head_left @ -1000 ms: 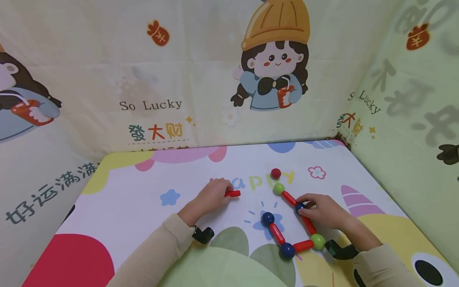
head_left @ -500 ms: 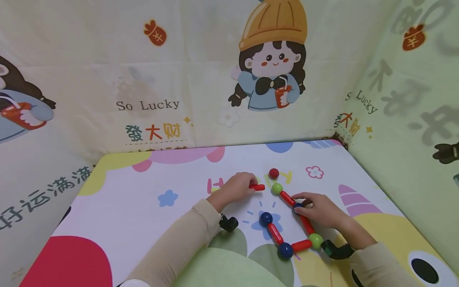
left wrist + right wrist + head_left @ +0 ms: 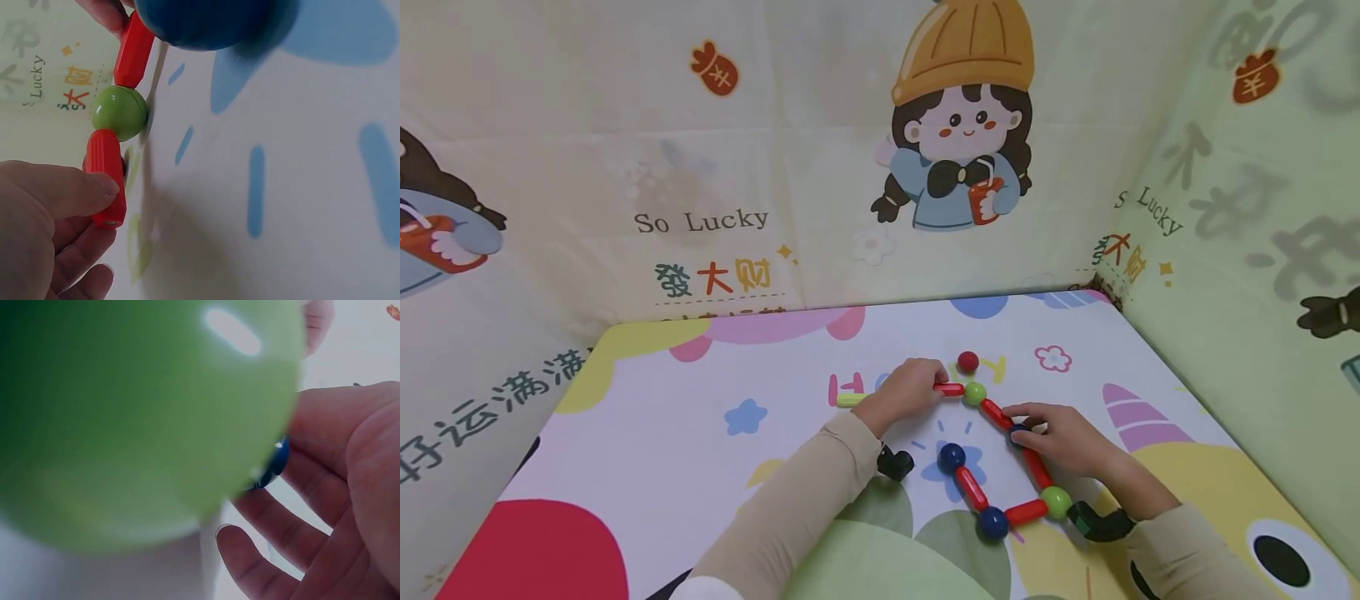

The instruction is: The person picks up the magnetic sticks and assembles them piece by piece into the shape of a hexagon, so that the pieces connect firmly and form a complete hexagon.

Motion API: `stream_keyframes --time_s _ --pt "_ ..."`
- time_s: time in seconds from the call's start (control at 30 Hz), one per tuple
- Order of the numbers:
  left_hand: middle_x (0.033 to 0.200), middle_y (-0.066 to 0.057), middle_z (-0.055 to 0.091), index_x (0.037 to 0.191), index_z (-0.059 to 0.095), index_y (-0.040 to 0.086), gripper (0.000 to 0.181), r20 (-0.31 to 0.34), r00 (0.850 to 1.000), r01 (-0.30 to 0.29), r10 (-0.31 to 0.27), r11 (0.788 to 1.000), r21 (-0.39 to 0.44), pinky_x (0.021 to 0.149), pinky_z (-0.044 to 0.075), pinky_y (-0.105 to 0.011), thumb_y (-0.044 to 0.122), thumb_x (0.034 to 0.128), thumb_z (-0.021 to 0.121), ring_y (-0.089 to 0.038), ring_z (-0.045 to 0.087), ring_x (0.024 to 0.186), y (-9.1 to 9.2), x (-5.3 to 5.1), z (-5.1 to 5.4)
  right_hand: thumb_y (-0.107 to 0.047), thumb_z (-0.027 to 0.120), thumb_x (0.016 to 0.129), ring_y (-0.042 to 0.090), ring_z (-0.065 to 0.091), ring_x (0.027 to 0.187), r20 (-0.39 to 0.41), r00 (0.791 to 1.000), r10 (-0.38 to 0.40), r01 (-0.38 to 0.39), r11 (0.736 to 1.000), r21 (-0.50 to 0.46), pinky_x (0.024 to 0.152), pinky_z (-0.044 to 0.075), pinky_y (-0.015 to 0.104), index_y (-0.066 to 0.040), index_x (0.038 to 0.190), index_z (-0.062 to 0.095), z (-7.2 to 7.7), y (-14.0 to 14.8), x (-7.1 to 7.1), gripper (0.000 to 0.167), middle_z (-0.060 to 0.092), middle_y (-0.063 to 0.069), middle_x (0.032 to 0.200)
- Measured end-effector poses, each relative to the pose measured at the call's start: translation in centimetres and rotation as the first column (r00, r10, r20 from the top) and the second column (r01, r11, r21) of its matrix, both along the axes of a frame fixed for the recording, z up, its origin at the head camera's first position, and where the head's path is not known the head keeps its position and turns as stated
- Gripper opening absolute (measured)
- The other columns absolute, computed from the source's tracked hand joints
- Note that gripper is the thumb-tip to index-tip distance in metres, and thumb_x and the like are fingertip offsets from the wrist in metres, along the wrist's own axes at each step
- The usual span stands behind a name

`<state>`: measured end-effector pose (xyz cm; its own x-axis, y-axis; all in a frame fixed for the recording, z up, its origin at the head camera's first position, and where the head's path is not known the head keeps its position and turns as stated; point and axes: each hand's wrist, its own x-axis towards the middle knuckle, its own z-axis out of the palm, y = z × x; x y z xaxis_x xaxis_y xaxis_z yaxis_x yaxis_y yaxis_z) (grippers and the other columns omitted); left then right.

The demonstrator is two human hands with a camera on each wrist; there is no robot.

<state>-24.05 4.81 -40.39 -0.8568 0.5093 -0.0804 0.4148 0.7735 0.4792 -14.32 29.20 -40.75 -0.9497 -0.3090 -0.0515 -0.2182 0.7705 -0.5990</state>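
My left hand [image 3: 908,390] pinches a red rod [image 3: 105,153] between thumb and fingers. The rod's far end meets a light-green ball [image 3: 120,114] at the end of a chain of magnetic rods and balls. From that ball another red rod [image 3: 997,414] runs to a dark blue ball [image 3: 1018,435], which my right hand [image 3: 1071,435] holds with thumb and fingers. The chain goes on through a red rod [image 3: 1037,469], a second green ball [image 3: 1057,503], a red rod [image 3: 1026,512], a blue ball [image 3: 992,523], a red rod [image 3: 972,488] and an end blue ball [image 3: 951,457].
A loose red ball [image 3: 967,362] lies just behind the first green ball. Left of my left hand is a light-green bar [image 3: 850,400]; I cannot tell whether it is a rod or print. The patterned tabletop [image 3: 662,433] meets cloth walls [image 3: 820,167] behind and at the sides.
My left hand has moved right with the red rod, from apart from the chain to touching the green ball. My right hand keeps holding the blue ball. The view has shifted slightly.
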Motion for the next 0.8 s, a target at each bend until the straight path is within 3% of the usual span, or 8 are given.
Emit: stream_keyframes --time_s 0.4,0.8 --pt "0.098 0.0 0.065 0.113 0.07 0.009 0.019 -0.015 0.999 0.03 -0.03 1.0 -0.008 0.085 0.049 -0.023 0.012 0.0938 0.071 -0.015 0.057 0.09 0.06 -0.16 -0.04 -0.016 0.07 0.093 0.029 0.06 0.1 0.01 1.0 -0.016 0.016 1.0 0.008 0.076 0.057 0.035 -0.008 0.129 0.067 -0.11 -0.11 0.06 0.036 0.065 0.015 0.119" --pt "0.099 0.001 0.064 0.114 0.069 0.01 0.022 0.025 0.999 0.02 -0.021 0.999 0.025 0.085 0.05 -0.024 0.014 0.0931 0.072 -0.015 0.057 0.092 -0.27 -0.03 -0.17 -0.016 0.07 0.094 0.029 0.06 0.1 0.013 1.0 -0.012 0.012 1.0 0.004 0.076 0.057 0.035 -0.009 0.128 0.067 -0.16 -0.03 0.02 0.036 0.064 0.015 0.12"
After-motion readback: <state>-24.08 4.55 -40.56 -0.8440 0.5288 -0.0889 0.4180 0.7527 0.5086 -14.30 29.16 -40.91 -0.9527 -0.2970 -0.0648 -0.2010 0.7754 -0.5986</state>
